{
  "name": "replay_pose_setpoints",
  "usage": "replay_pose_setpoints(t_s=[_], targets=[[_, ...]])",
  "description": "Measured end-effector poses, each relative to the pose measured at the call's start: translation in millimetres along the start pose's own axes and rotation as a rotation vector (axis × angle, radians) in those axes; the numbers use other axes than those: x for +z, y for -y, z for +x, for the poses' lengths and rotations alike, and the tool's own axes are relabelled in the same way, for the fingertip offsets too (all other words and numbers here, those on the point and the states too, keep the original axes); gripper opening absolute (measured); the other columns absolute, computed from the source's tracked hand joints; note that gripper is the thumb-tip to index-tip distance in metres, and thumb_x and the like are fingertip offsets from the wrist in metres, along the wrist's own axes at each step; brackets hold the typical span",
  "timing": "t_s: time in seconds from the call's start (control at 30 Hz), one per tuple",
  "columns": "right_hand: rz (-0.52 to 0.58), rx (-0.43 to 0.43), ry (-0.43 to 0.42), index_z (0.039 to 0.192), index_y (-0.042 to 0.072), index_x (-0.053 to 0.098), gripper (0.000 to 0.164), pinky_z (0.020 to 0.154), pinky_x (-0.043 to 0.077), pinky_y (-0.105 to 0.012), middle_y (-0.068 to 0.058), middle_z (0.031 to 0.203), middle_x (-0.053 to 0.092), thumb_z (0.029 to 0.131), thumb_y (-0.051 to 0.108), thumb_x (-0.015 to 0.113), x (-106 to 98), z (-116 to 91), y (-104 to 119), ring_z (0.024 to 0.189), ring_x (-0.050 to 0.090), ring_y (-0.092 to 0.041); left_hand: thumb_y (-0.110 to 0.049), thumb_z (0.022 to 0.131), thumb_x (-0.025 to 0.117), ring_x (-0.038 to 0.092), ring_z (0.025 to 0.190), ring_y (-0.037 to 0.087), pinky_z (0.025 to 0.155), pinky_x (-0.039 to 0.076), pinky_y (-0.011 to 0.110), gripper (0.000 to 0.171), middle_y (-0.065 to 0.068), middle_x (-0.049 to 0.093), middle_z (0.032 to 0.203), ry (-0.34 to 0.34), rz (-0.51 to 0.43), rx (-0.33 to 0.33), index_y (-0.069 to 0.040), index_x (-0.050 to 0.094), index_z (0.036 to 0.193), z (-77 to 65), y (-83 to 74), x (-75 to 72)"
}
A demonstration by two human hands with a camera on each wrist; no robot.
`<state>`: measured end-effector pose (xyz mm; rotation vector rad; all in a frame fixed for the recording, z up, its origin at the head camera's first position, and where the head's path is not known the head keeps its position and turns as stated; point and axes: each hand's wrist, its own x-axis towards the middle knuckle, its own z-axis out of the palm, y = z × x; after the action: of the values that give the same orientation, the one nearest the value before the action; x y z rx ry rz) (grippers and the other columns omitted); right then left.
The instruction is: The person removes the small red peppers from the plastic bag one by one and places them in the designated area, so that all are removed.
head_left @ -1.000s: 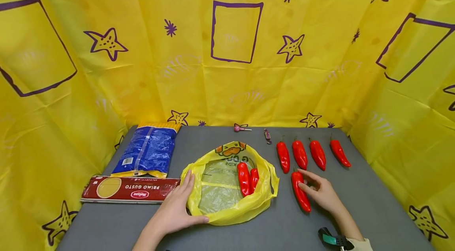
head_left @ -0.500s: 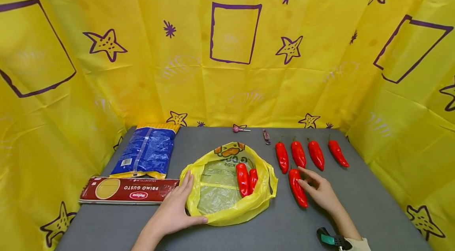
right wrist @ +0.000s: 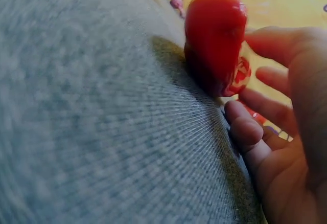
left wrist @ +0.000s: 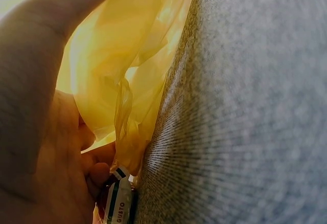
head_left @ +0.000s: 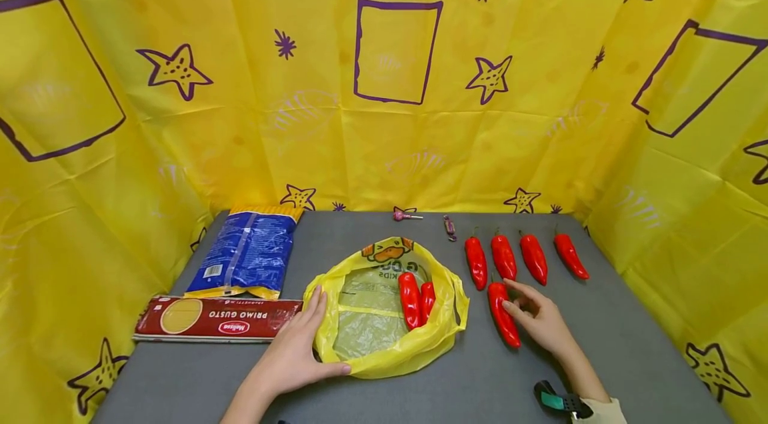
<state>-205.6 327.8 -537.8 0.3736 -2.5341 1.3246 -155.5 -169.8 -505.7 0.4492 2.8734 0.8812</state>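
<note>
- Yellow cloth (head_left: 390,164) printed with purple stars hangs behind and beside a grey table (head_left: 174,384).
- Left hand (head_left: 291,354): fingers fairly straight and unclenched against the outside of a yellow bag (head_left: 408,359), thumb spread wide to its near rim.
- Right hand (head_left: 543,324): fingers loosely bent and parted, thumb and index fingertips touching the right side of a red pepper (head_left: 503,317), which lies on the table, right of the bag.
- Two peppers (head_left: 411,301) show inside the bag; four more peppers (head_left: 503,257) lie beyond the touched one.
</note>
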Motion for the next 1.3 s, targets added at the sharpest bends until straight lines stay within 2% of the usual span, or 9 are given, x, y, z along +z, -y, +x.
replay_pose_setpoints(t_s=[0.07,0.17,0.3,0.43,0.63,0.77,0.97,1.17,1.3], targets=[[0.015,0.018,-0.011,0.141,0.002,0.065,0.046,0.062,0.05,-0.023,-0.009,0.109,0.074,0.097,0.008,0.077,0,1,2,0.079,0.065,-0.005,-0.084,0.069,0.08,0.03,0.155,0.05,0.121,0.024,0.074,0.144,0.012,0.007,0.178,-0.001,-0.01,-0.003,-0.004,0.015,0.169,-1.1,0.1,-0.5],[0.043,0.057,-0.063,0.138,0.0,0.067,0.042,0.062,0.053,-0.023,-0.004,0.123,0.074,0.098,0.009,0.076,-3,4,8,0.081,0.069,-0.007,-0.084,0.069,0.08,0.029,0.156,0.05,0.121,0.023,0.074,0.144,0.012,0.007,0.178,0.004,-0.016,-0.002,-0.004,0.016,0.169,-1.7,0.0,-0.8],[0.063,0.1,-0.166,0.131,-0.001,0.069,0.035,0.056,0.051,-0.024,0.007,0.111,0.073,0.099,0.011,0.076,-7,10,24,0.074,0.068,-0.015,-0.086,0.069,0.078,0.028,0.156,0.049,0.122,0.023,0.073,0.143,0.013,0.007,0.178,0.002,-0.005,0.002,-0.004,0.017,0.169,-0.2,1.1,-2.2],[0.078,0.112,-0.205,0.129,-0.001,0.069,0.033,0.06,0.051,-0.021,-0.001,0.106,0.071,0.101,0.014,0.074,-7,18,46,0.077,0.069,-0.017,-0.085,0.069,0.079,0.029,0.156,0.049,0.122,0.023,0.073,0.143,0.012,0.008,0.178,0.003,0.008,-0.004,-0.004,0.017,0.169,-0.4,1.1,-2.7],[0.092,0.114,-0.138,0.133,0.002,0.067,0.036,0.067,0.056,-0.022,-0.012,0.112,0.069,0.101,0.017,0.074,8,41,72,0.081,0.067,-0.015,-0.086,0.069,0.078,0.03,0.155,0.05,0.122,0.024,0.073,0.144,0.012,0.007,0.178,0.007,0.007,-0.005,-0.004,0.016,0.169,0.4,0.3,-1.7],[0.126,0.1,-0.065,0.136,0.003,0.066,0.039,0.065,0.056,-0.025,-0.017,0.117,0.068,0.101,0.019,0.075,23,57,86,0.082,0.068,-0.026,-0.085,0.069,0.079,0.03,0.155,0.05,0.122,0.024,0.073,0.144,0.013,0.008,0.178,0.003,0.005,0.001,-0.003,0.016,0.169,0.6,-0.6,-1.3],[0.185,0.087,-0.001,0.137,0.005,0.066,0.039,0.071,0.058,-0.026,-0.019,0.119,0.069,0.101,0.02,0.074,45,80,104,0.084,0.071,-0.03,-0.084,0.069,0.08,0.03,0.155,0.049,0.123,0.023,0.072,0.144,0.012,0.007,0.178,-0.005,0.005,0.005,-0.004,0.016,0.169,1.4,-1.4,-1.7],[0.254,0.067,0.054,0.139,0.005,0.065,0.04,0.08,0.061,-0.028,-0.021,0.123,0.068,0.102,0.019,0.073,63,91,119,0.091,0.072,-0.038,-0.085,0.069,0.079,0.029,0.156,0.049,0.122,0.024,0.073,0.144,0.013,0.007,0.178,0.005,-0.002,0.004,-0.003,0.016,0.169,0.8,-1.3,-1.1],[0.267,0.061,0.069,0.138,0.005,0.065,0.04,0.076,0.058,-0.027,-0.021,0.125,0.068,0.102,0.02,0.073,74,96,128,0.092,0.071,-0.035,-0.084,0.069,0.08,0.029,0.156,0.049,0.122,0.023,0.073,0.143,0.012,0.007,0.178,0.005,-0.004,0.006,-0.003,0.016,0.169,1.0,-0.7,-1.4]])
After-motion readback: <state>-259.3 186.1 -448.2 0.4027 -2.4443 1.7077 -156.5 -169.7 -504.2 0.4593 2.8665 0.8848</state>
